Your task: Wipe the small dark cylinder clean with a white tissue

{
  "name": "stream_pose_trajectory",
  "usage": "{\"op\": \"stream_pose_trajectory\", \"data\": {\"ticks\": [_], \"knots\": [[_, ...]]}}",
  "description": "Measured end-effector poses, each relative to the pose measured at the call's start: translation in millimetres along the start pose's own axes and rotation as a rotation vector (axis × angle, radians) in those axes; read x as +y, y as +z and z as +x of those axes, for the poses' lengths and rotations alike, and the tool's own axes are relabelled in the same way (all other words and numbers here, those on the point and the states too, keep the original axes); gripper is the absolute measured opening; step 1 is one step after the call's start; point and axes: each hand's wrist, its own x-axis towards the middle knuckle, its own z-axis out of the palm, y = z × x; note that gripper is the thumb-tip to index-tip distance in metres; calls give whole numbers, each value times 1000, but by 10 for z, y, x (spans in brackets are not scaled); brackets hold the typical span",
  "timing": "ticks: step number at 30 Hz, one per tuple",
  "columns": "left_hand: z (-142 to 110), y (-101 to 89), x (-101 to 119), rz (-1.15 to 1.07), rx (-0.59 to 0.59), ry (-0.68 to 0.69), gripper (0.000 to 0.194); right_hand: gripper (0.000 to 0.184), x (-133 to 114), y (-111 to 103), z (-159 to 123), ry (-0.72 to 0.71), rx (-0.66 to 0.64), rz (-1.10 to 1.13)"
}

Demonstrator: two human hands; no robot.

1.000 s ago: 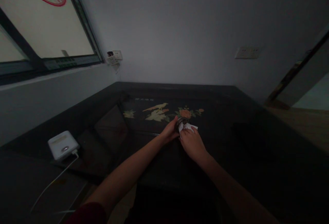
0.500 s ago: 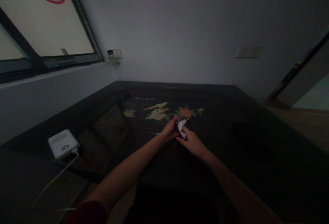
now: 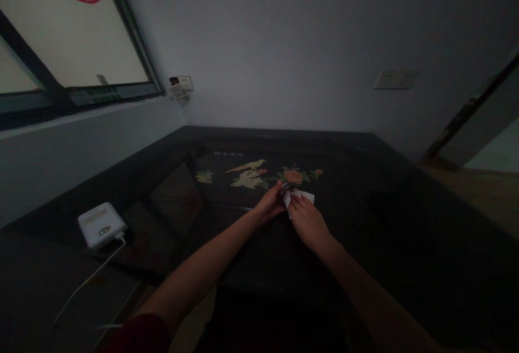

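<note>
Both my hands meet over the middle of a dark table (image 3: 365, 245) in a dim room. My left hand (image 3: 270, 206) is curled round a small dark round object (image 3: 286, 187) and steadies it on the tabletop. My right hand (image 3: 307, 221) is closed on a crumpled white tissue (image 3: 299, 197) and presses it against that object. What the dark object is I cannot make out. A painted bird and flower picture (image 3: 259, 173) lies on the table just beyond my hands.
A white power bank (image 3: 101, 224) with a white cable (image 3: 87, 282) lies at the left. A window (image 3: 60, 45) fills the upper left wall. Wall sockets (image 3: 180, 85) sit in the corner, another socket plate (image 3: 395, 79) on the back wall. A doorway (image 3: 486, 142) opens at the right.
My right hand moved the tissue from inside the dark object back out to its right side. My left hand stayed on the object.
</note>
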Motion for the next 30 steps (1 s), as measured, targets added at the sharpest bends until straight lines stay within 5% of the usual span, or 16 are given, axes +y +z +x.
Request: {"op": "stream_pose_trajectory", "data": {"ticks": [8,16,30], "knots": [[-38,21,6,12,1,15,41,13,36,-155,30,109,-117,440],[-16,-16,-12,-4,3,53,42,29,-31,-68,42,253,-43,1151],[21,-34,-26,-8,-27,22,43,25,-78,-206,5,47,-151,159]]}}
